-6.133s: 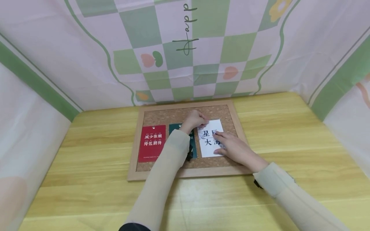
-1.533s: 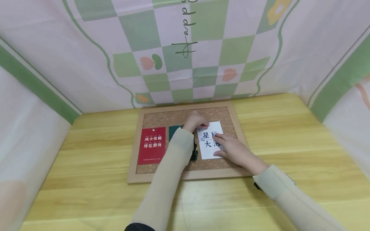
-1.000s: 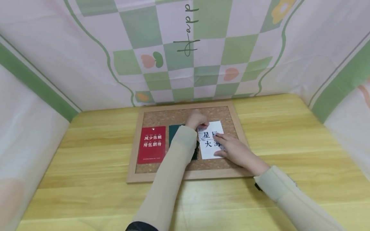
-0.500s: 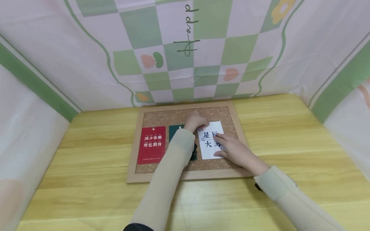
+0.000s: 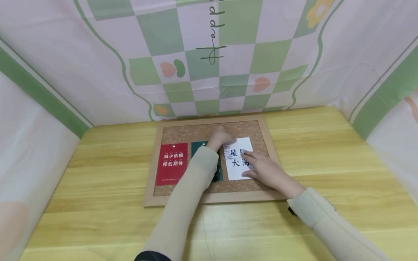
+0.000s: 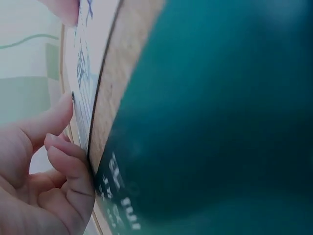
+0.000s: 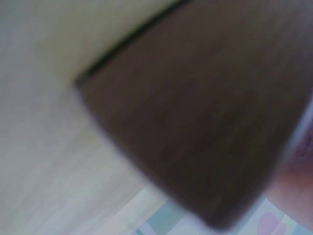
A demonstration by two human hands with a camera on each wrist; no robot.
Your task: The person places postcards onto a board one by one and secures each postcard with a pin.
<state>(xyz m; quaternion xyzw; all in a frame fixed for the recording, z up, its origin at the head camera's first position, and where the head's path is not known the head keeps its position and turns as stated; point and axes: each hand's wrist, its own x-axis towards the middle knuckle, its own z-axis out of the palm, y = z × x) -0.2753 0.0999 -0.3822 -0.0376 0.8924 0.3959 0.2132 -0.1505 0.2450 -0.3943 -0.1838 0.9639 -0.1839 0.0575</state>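
Observation:
A white card [image 5: 236,171] with black characters lies on the right part of the cork board [image 5: 183,132]. My right hand [image 5: 266,168] rests on its right side with spread fingers and holds nothing. At the card's upper left corner is my left hand [image 5: 219,138], slightly blurred in the head view. In the left wrist view its thumb [image 6: 56,115] is stretched out, with the tip against a tiny dark point at the card, perhaps a tack; the other fingers [image 6: 73,171] are curled beside the board. A dark green card [image 5: 197,146] lies partly hidden under the left forearm.
A red card [image 5: 172,170] with white characters is fixed by a silver tack [image 5: 173,146] at the board's left. A second silver tack [image 5: 204,143] sits on the green card. The wood-framed board lies on a yellow wooden table [image 5: 107,203], with a checked cloth [image 5: 202,87] behind.
Against 6.1 s ago, my left hand remains at the white card's top edge. Its fingers have made small shifts, tucked lower 1.0 s ago and reaching slightly further right now. My right hand keeps its place.

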